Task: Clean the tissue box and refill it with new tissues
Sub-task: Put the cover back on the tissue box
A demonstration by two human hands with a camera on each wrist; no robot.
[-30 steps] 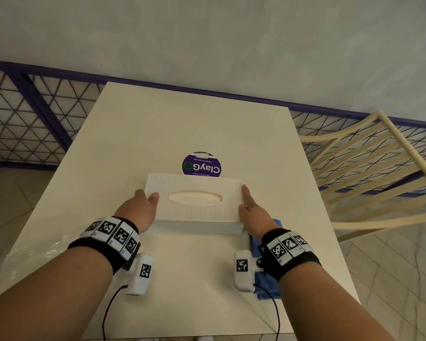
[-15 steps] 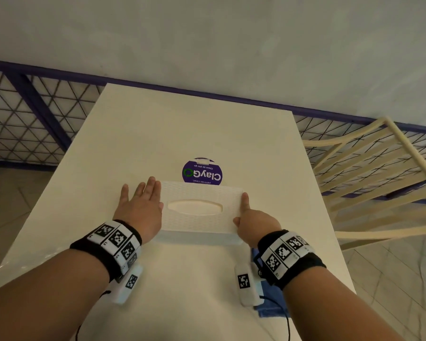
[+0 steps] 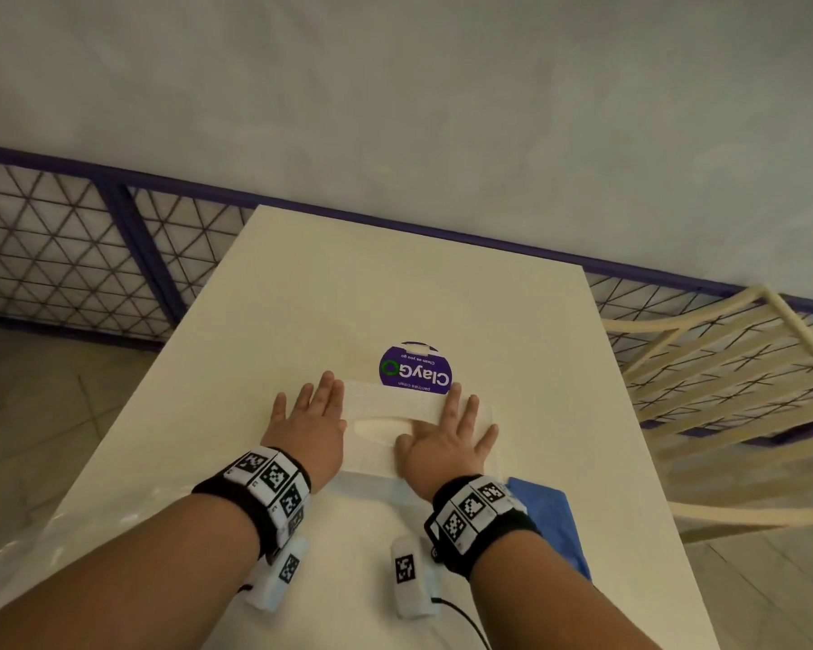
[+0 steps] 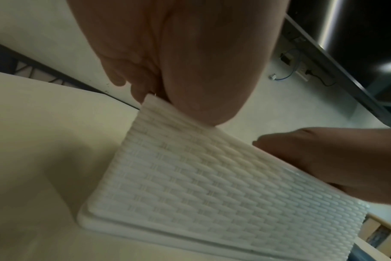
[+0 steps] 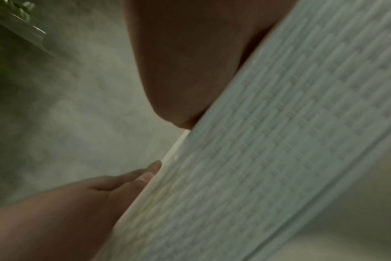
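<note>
The tissue box (image 3: pixel 395 415), white with a woven-pattern surface, lies on the cream table (image 3: pixel 348 297) under both hands. The left hand (image 3: pixel 308 426) lies flat with fingers straight and slightly spread, covering the box's left end; the left wrist view shows the palm on the box's top edge above the patterned side wall. The right hand (image 3: pixel 447 436) lies flat on the top face toward the right end, fingers extended and spread, its thumb beside the oval dispensing slot (image 3: pixel 379 426). Neither hand curls round anything; both press down on the top with straight fingers. In the right wrist view the picture is blurred, and only the palm on the top edge and the other hand's fingertips at the same edge can be made out.

Immediately beyond the fingertips, at the far side of the box, stands a round purple pack (image 3: pixel 415 370) printed "ClayGo" in white with a green ring, the lettering upside down to the wearer; the smaller lines under it are not legible with certainty. Just behind the right wrist, nearer the wearer, a blue cloth (image 3: pixel 552 513) lies on the table. Beyond the right hand, off the table, stands a cream slatted chair (image 3: pixel 723 368).
</note>
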